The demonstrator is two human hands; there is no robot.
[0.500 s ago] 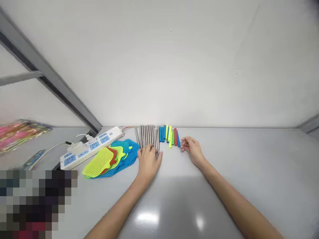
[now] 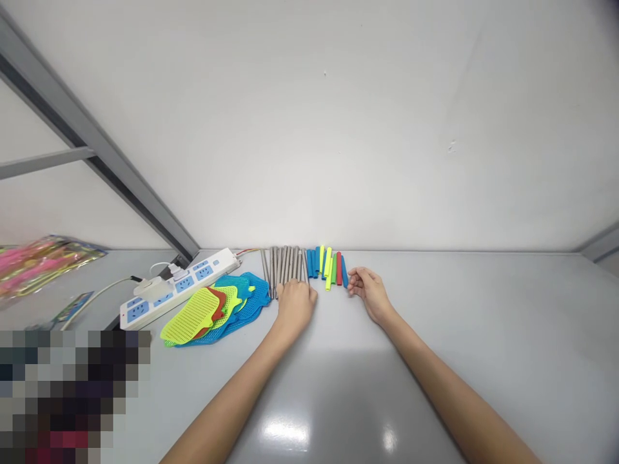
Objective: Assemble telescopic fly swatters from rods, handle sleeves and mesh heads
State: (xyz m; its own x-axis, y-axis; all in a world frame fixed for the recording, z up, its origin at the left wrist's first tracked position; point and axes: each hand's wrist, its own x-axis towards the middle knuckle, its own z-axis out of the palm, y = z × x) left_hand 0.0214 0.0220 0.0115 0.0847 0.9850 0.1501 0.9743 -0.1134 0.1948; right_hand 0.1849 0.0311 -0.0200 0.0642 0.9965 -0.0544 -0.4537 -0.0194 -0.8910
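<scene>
Currently | two hands (image 2: 296, 306) (image 2: 371, 295) | several rods (image 2: 273, 269) | one red tube (image 2: 339, 270) | one green tube (image 2: 334, 271)

2 bare arms (image 2: 242, 396) reach forward: left hand (image 2: 296, 308) palm down, right hand (image 2: 373, 293) turned sideways, its fingers (image 2: 356, 273) loosely curled.

Left hand (image 2: 296, 304) at metal rods (image 2: 289, 263), right hand (image 2: 370, 293) beside coloured tubes (image 2: 339, 269), mesh paddles (image 2: 191, 316) beside white power strip (image 2: 193, 280)
</scene>
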